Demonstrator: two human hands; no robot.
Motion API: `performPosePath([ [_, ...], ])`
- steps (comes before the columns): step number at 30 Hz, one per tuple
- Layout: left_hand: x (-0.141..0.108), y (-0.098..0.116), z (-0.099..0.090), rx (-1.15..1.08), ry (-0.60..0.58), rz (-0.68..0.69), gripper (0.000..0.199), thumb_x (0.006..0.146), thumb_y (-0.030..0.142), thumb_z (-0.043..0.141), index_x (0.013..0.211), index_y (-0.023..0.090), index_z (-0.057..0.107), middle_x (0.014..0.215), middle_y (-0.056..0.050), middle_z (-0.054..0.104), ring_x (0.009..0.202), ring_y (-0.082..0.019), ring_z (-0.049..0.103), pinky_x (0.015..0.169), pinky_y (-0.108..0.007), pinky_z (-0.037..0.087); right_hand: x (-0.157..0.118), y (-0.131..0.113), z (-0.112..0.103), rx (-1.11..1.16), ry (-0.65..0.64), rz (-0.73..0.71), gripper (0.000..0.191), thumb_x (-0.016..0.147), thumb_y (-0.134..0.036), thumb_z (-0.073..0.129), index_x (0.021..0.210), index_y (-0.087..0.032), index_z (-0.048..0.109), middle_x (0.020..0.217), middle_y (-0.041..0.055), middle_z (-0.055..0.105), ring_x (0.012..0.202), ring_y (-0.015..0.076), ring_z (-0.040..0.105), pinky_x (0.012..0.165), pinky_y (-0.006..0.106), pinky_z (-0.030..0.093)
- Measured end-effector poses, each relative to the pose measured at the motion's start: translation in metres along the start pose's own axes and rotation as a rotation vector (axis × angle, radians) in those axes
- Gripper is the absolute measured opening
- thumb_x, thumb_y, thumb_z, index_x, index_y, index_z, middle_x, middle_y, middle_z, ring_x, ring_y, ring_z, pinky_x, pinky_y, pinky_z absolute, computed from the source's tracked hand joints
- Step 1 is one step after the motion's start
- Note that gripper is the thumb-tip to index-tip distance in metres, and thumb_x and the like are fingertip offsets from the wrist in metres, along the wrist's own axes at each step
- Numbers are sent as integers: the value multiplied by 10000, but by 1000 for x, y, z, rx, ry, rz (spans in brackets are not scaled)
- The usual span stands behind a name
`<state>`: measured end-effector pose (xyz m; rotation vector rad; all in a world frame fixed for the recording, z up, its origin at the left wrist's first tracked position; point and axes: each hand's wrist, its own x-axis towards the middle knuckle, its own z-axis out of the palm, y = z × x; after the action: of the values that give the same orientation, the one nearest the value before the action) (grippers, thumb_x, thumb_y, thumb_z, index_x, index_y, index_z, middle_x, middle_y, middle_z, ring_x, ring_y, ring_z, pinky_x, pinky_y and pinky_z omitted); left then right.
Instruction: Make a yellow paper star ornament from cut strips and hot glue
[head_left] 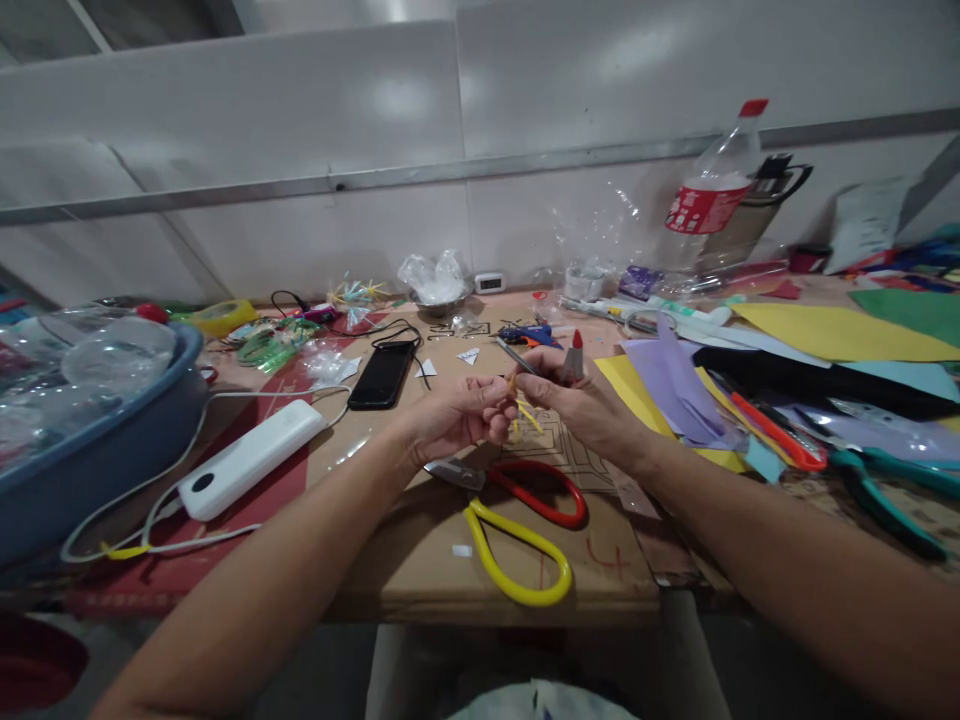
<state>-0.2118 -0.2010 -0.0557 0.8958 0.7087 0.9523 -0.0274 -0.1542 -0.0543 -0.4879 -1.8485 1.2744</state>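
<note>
My left hand [469, 410] is closed, its thumb and fingertips pinching a small yellow-orange piece [513, 384]. Thin yellow strips [529, 416] hang just below the fingertips. Close against it, my right hand [566, 395] is wrapped round a tool with a red-and-grey tapered end [574, 356] sticking up. A thin grey rod [514, 354] also shows above the right fingers; whether it belongs to that tool I cannot tell. Beneath both hands lie scissors [517, 535] with one red and one yellow handle loop, their blades partly behind my left wrist.
A phone [384, 374] and a white power bank [251, 460] with a cable lie left, beside a blue basin [161, 420] of plastic. Coloured sheets [667, 385], red-handled [776, 430] and teal-handled tools [862, 495] lie right. A plastic bottle [709, 205] stands behind; cardboard [390, 590] covers the table.
</note>
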Motion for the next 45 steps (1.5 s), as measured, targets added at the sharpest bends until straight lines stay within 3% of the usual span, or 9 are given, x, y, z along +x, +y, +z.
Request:
performPosePath([
  [3,1,-4,8,212,135,245,370,741,424,800,878,109,664,789,-55,686,617,-108,632,606,-238,505,0,2,4,10,182,72,175,852,-356,670,827,-185,643,706,-36,570,622,97,463,602,255,366],
  [6,0,-6,17,469,251,407,308,769,395,771,865,120,671,770,-49,693,612,-118,640,604,-248,512,-1,0,9,40,248,165,203,822,-351,687,750,-181,602,652,-48,514,590,90,420,573,250,335],
  [10,-2,-5,20,605,375,438,224,805,342,725,761,132,660,665,-30,674,543,-110,627,542,-226,495,-3,-4,14,49,227,208,246,806,-382,692,721,-182,577,648,-44,485,585,94,403,553,250,324],
  [14,-1,-2,13,586,466,461,240,824,343,698,723,131,646,645,-42,687,498,-101,609,509,-220,478,-4,-4,12,43,229,202,238,874,-445,614,889,-210,580,619,-64,449,527,95,372,508,250,317],
  [19,1,3,5,533,541,539,221,821,324,702,753,124,637,647,-42,691,493,-97,604,504,-219,466,-10,-9,11,-157,173,181,208,949,-419,517,958,-218,569,599,-57,482,510,109,443,510,259,348],
  [25,-1,6,3,585,578,563,211,830,315,692,760,124,635,671,-34,684,513,-96,617,530,-220,482,-14,-16,13,-324,114,132,234,964,-416,510,959,-205,610,570,-55,466,499,107,419,527,265,340],
  [37,-2,6,7,669,576,585,198,834,321,694,771,143,637,666,-33,690,525,-104,623,536,-218,494,-15,-11,15,-254,160,125,250,938,-437,554,979,-209,647,652,-32,492,539,114,433,531,259,385],
  [41,-3,2,1,861,608,657,182,865,335,648,794,167,645,679,-28,686,545,-114,618,556,-231,474,-14,-13,15,-306,162,127,256,938,-427,547,970,-202,663,629,-32,495,536,117,427,539,262,370],
  [45,-7,1,-4,1264,698,773,144,894,274,587,793,194,653,681,-23,663,594,-127,583,601,-248,412,-13,-21,16,-498,161,145,250,951,-379,513,960,-183,669,634,-8,549,574,136,469,569,272,353],
])
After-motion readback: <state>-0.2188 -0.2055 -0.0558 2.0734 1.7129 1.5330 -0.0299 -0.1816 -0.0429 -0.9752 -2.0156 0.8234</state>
